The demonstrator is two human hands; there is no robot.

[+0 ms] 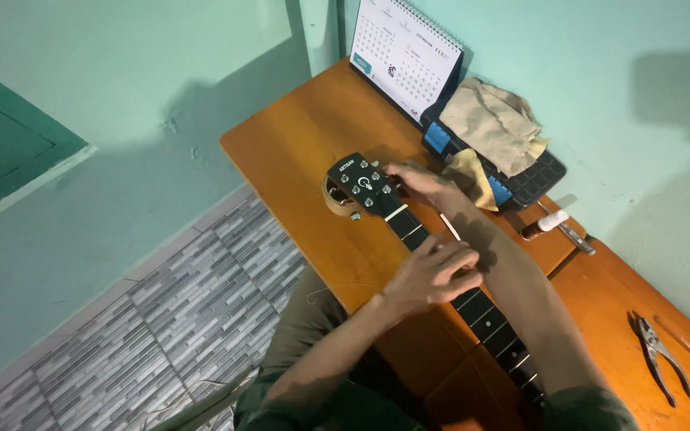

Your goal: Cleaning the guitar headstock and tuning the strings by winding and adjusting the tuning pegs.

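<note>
Two hands at work on a guitar neck laid across an orange bench

The guitar neck runs on a diagonal, its black headstock pointing away up-left, the fretboard trailing back toward the person. The right hand sits at the headstock's near edge, fingers curled by the tuning pegs; what they pinch cannot be told. The left hand lies nearer, fingers closed loosely over the frets. A desk calendar, cloth and pliers lie beyond and to the right.
</note>
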